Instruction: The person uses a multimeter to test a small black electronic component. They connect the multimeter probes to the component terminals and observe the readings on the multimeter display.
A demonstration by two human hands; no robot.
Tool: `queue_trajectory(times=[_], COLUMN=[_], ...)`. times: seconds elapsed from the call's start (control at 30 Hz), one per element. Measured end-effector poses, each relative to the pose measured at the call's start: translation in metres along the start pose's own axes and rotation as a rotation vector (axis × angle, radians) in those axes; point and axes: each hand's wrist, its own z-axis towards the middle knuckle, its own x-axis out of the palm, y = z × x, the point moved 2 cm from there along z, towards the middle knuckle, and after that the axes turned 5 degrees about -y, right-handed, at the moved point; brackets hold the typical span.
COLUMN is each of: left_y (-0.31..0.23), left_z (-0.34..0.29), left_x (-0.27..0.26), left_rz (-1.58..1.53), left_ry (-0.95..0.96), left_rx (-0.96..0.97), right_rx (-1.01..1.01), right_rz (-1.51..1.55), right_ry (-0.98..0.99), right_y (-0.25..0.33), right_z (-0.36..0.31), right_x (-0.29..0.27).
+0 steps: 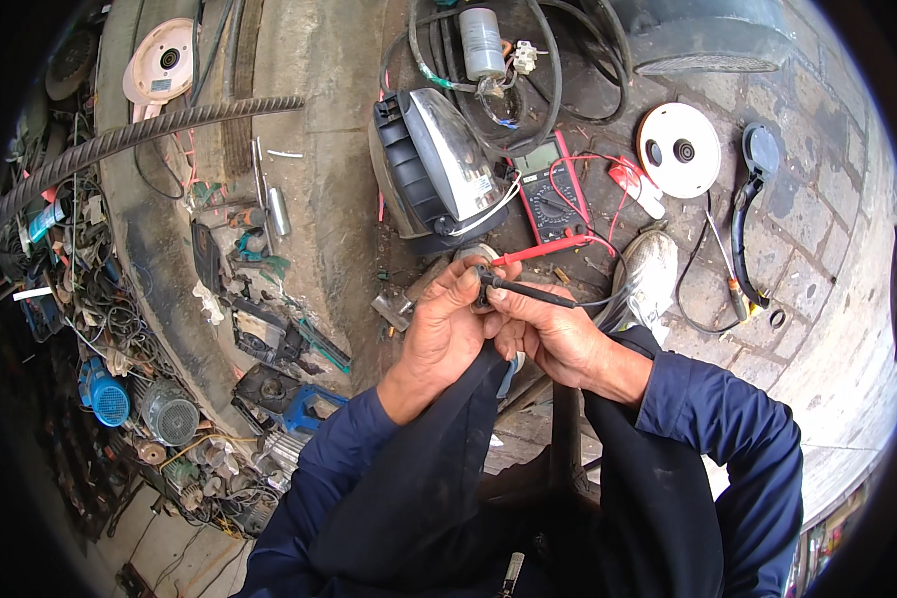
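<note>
Close together above my knees, both hands are closed. My left hand point(447, 324) pinches a small dark part point(483, 284) between thumb and fingers; its kind is too small to make out. In my right hand point(573, 339) lies a black test probe point(533, 291), its front end at the dark part. A red test probe point(548, 249) points at the same fingertips from just beyond; which fingers hold it, if any, is hidden. Its red lead runs to a red-edged multimeter point(551, 194) on the ground ahead.
Left of the multimeter sits a black and chrome motor housing point(434, 164). A capacitor point(481, 45) lies among coiled cables beyond. To the right are a white round cover point(698, 149) and a black-handled tool point(743, 214). Scrap parts and a blue motor point(105, 392) pile up at left.
</note>
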Motion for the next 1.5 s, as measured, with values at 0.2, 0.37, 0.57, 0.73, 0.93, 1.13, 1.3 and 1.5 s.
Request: queue_trajectory(times=[0.2, 0.37, 0.57, 0.73, 0.93, 1.13, 1.3, 1.5], left_y=[0.0, -0.001, -0.001, -0.001, -0.001, -0.001, -0.001, -0.001], left_z=[-0.001, -0.005, -0.009, -0.007, -0.009, -0.008, -0.007, -0.007], left_x=[-0.003, -0.012, -0.012, -0.005, 0.0, 0.0, 0.001, -0.006], left_rz=[0.026, 0.08, 0.153, 0.149, 0.106, 0.112, 0.103, 0.146], left_ry=[0.035, 0.012, 0.036, 0.06, 0.05, 0.083, 0.077, 0.051], left_rx=[0.097, 0.13, 0.178, 0.194, 0.195, 0.202, 0.197, 0.221], right_rx=[-0.026, -0.083, -0.824, -1.038, -0.855, -0.803, -0.974, -0.718], right_rz=[-0.304, -0.664, -1.587, -1.997, -2.305, -2.209, -2.178, -1.758], right_ry=[0.032, -0.067, -0.313, -0.348, -0.503, -0.444, -0.351, -0.161], right_y=[0.002, 0.004, 0.013, 0.027, 0.022, 0.018, 0.017, 0.022], right_z=[-0.002, 0.016, 0.026, 0.038, 0.052, 0.05, 0.044, 0.0], right_x=[-0.017, -0.053, -0.068, -0.068, -0.072, -0.075, -0.068, -0.045])
